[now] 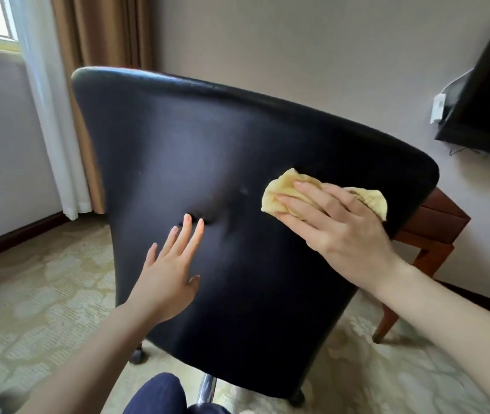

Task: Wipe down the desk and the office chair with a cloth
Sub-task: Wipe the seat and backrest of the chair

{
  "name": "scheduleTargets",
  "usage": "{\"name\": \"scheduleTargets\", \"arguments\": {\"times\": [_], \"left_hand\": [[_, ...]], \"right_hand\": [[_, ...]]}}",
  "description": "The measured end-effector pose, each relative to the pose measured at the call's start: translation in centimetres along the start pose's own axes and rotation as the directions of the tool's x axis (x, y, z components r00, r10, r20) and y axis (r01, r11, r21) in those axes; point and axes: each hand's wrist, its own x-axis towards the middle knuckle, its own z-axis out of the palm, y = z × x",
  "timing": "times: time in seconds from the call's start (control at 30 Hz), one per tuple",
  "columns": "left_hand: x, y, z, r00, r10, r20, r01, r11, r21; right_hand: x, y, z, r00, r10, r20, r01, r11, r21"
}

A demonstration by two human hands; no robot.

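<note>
right hand (333,222) flat, fingers spread, presses crumpled yellow cloth (279,194) on glossy black leather chair back (208,138); left hand (172,264) open, fingers straight on it.

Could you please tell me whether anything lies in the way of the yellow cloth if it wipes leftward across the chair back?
Yes: the left hand rests flat on the black leather chair back, down-left of the crumpled yellow cloth pressed by the right hand. Bare leather separates them.
</note>
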Motion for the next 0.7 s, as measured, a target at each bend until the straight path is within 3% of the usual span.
{"name": "scheduleTargets", "arguments": {"times": [0.27, 0.5, 0.7], "left_hand": [[-0.6, -0.5, -1.2, 1.000, -0.007, -0.005, 0.007, 0.999, -0.047], [-3.3, 0.2, -3.1, 0.999, -0.002, -0.050, -0.002, 0.996, -0.084], [-2.8, 3.6, -3.8, 0.993, 0.086, -0.081, -0.097, 0.985, -0.146]], "right_hand": [[9.6, -2.2, 1.3, 0.971, 0.169, -0.168, -0.178, 0.983, -0.041], [5.4, -6.9, 4.8, 0.987, 0.155, -0.036, -0.154, 0.988, 0.031], [-2.9, -10.3, 6.0, 0.965, -0.066, 0.254, 0.039, 0.993, 0.112]]}}
